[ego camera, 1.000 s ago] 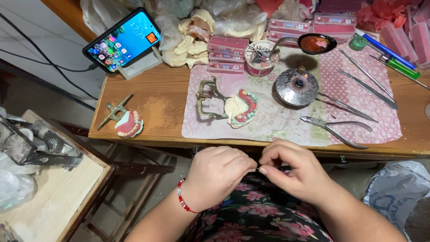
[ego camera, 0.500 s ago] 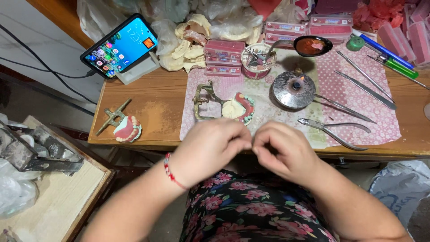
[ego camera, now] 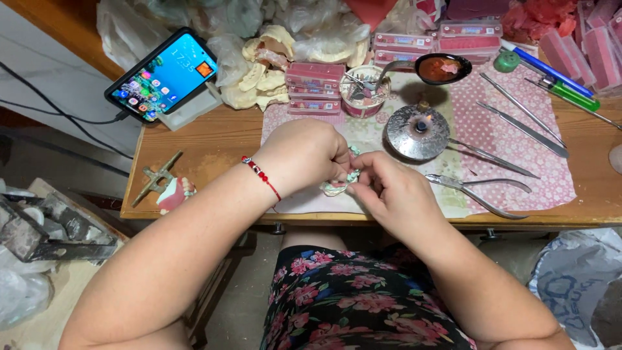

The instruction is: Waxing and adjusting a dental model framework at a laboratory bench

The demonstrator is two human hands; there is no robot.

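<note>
My left hand [ego camera: 304, 155], with a red bead bracelet on its wrist, lies over a denture model in a metal frame [ego camera: 338, 186] on the pink patterned cloth [ego camera: 505, 155]. Its fingers close around the model and hide most of it. My right hand [ego camera: 389, 191] meets it from the right, fingertips pinching at the model's upper edge. Only a pale and greenish bit of the model shows between the two hands.
A small lit burner [ego camera: 418, 131], pliers [ego camera: 483, 191], metal hand tools [ego camera: 518, 126], a spoon with red wax [ego camera: 440, 68], a cup of tools [ego camera: 364, 91] and pink boxes [ego camera: 315, 87] crowd the wooden table. A phone [ego camera: 162, 74] leans at back left; another denture model [ego camera: 170, 189] lies near the left edge.
Both hands have moved from above my lap forward onto the table. They now cover and grip the denture model, which lay free on the cloth before.
</note>
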